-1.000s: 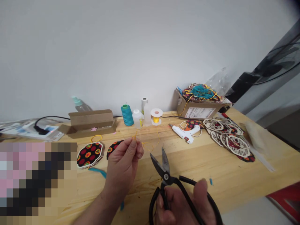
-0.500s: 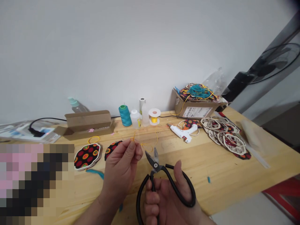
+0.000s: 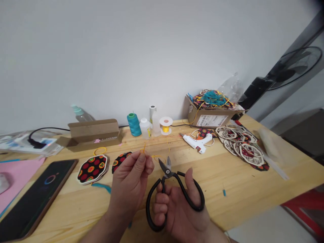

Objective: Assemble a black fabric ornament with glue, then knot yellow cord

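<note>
My left hand [image 3: 133, 179] pinches a yellow cord [image 3: 144, 147], whose short end sticks up above the thumb and fingertip. More of that yellow cord lies in loops just behind the hand, near a white spool [image 3: 165, 126] wound with yellow. My right hand [image 3: 177, 206] holds black-handled scissors [image 3: 167, 172] palm up, with its fingers through one loop and the thumb through the other. The blades point away from me and stand slightly apart, to the right of the cord. Partly hidden behind my left hand is a patterned fabric piece [image 3: 120, 162].
A stack of patterned pieces [image 3: 92, 169] and a phone [image 3: 37, 199] lie on the left. Along the wall stand an open carton [image 3: 95, 133], a teal thread cone [image 3: 134, 125] and bottles [image 3: 145, 129]. To the right are a glue gun [image 3: 197, 142], a filled box [image 3: 212, 116] and wooden-framed pieces [image 3: 240, 145].
The scissor blades have come closer together as my right hand closed a little and shifted slightly left. My left hand keeps its pinch on the yellow cord.
</note>
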`<state>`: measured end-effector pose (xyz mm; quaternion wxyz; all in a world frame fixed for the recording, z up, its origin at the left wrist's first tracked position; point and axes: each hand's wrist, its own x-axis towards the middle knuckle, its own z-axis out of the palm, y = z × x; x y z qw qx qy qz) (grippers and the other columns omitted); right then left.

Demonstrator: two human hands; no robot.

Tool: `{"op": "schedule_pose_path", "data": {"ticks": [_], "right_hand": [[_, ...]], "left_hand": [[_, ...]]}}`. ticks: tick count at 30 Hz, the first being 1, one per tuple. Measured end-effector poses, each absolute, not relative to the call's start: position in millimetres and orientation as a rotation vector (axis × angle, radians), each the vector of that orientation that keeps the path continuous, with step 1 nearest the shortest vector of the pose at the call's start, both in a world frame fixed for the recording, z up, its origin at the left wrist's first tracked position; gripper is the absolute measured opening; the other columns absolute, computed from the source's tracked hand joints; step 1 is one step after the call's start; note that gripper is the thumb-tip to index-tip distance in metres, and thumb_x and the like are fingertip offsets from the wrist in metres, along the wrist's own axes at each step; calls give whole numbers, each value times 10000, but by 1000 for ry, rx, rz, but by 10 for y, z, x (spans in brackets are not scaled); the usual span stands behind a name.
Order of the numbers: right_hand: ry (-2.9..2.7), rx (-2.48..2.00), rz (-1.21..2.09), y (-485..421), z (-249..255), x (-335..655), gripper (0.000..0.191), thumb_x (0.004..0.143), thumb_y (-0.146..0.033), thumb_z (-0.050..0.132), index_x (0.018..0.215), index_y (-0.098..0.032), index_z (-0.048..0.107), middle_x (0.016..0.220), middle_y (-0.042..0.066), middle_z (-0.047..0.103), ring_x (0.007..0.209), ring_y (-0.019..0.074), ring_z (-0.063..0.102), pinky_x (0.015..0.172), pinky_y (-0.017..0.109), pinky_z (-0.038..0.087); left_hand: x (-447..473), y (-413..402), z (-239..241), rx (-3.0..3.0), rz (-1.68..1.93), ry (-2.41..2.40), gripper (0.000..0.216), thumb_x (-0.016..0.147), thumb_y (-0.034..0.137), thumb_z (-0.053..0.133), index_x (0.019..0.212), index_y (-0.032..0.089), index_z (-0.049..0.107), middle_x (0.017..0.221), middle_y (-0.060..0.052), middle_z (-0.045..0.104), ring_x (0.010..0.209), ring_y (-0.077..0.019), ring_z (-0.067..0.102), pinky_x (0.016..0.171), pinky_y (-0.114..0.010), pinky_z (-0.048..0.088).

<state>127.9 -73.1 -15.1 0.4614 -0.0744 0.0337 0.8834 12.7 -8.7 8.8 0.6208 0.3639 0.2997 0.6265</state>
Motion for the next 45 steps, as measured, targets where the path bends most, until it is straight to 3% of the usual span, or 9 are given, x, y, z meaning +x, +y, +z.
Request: {"op": "schedule_pose_path", "data": {"ticks": [12,20,25,35,40,45], "right_hand": [[122,-315,2020,-666,-154,1287,703,632,-777,409,799,-104,525,647,-11,369,598,101,366,574,217,337],[203,-306,2056,-669,-167,1309,468,688,-550,611,781,-105,503,588,-50,331,514,55,342,479,157,308],[253,-291,2078,-690,-185,1329,420,680,-470,664,794,-95,511,579,-63,330,485,32,333,430,128,295],[208,-441,2043,-767,-208,1409,447,705,-535,610,797,-112,499,532,-89,286,420,10,302,368,108,233],[-221,-854,1963,-878,-238,1637,465,768,-622,440,783,-160,499,488,-85,303,380,41,258,327,157,235],[-1088,-1152,1506,-692,25,2004,427,730,-541,568,849,-131,555,554,-47,395,486,67,355,441,197,309]], "left_hand": [[142,-107,119,821,1390,719,31,750,171,619,737,146,633,593,13,528,571,-72,452,549,-180,390],[132,-99,132,844,1394,723,47,746,181,625,714,148,634,582,13,526,568,-77,450,548,-186,389],[133,-87,114,855,1390,730,51,759,173,611,715,150,625,576,16,521,568,-75,445,549,-184,384],[108,-60,91,871,1410,724,49,766,174,601,737,152,634,582,20,521,574,-74,444,551,-185,379],[119,-32,53,855,1386,802,35,741,192,631,728,162,644,595,22,533,567,-71,435,538,-180,363],[117,0,-44,912,1270,940,125,730,263,642,684,147,649,556,21,524,532,-75,411,504,-186,330]]}}
